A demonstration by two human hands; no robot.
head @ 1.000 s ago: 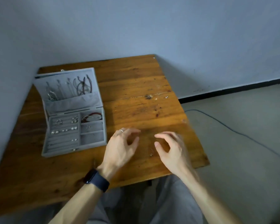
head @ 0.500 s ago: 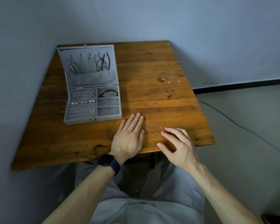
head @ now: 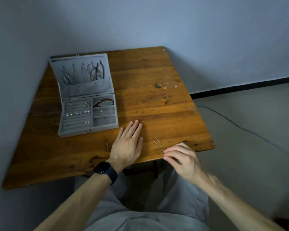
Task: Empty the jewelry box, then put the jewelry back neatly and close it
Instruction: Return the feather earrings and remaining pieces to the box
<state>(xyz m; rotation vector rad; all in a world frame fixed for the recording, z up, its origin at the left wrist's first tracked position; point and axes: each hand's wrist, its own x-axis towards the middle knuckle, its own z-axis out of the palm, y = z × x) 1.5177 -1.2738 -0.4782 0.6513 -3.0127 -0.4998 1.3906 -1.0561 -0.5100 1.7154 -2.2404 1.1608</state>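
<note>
Plainly, the thing in hand is a thin silver chain (head: 158, 145), lying as a narrow loop on the wooden table (head: 157, 100) near its front edge, with its near end pinched in the grip of the right hand (head: 180, 157), thumb and forefinger closed on it. The left hand (head: 127, 144) lies flat and open on the table just beside the chain, palm down, holding nothing; a plain ring shows on one finger and a dark watch (head: 105, 171) on the wrist. The grey jewelry box (head: 88, 99) stands open to the left, well apart from the chain, its lid upright with necklaces hanging above a pocket and its tray compartments holding small earrings and a red bracelet (head: 103, 102); so the emptying looks barely begun. Such a chain is likely very light and wholly limp, so it will trail, swing and knot on itself if lifted by one end alone. It probably slips easily from a loose pinch and catches on the rough wood grain or the table edge. A hold at the end or clasp, with the other hand supporting the loop, seems the safest way to carry it without tangling.
</note>
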